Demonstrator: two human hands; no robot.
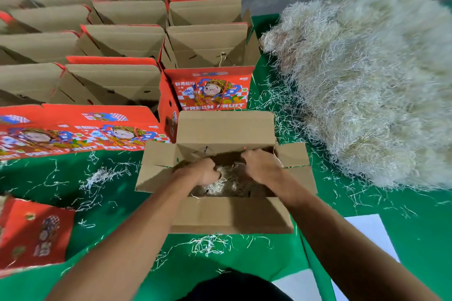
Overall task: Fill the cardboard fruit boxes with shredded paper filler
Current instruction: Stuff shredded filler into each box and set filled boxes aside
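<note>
While flaps splay outward, both hands — left hand (pixel 204 171), right hand (pixel 263 166) — grip shredded paper (pixel 220 184) inside the box (pixel 227 215).

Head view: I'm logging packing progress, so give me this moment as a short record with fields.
box in work: open cardboard box in front of the person, flaps spread
contents: a little shredded paper at the bottom
left hand: inside the box, fingers curled in the filler
right hand: inside the box, fingers hidden, grip unclear
filler supply: large pile of shredded paper to the right of the boxes
waiting boxes: rows of open boxes behind, no filler visible in them
surface: green table strewn with loose strands
</note>
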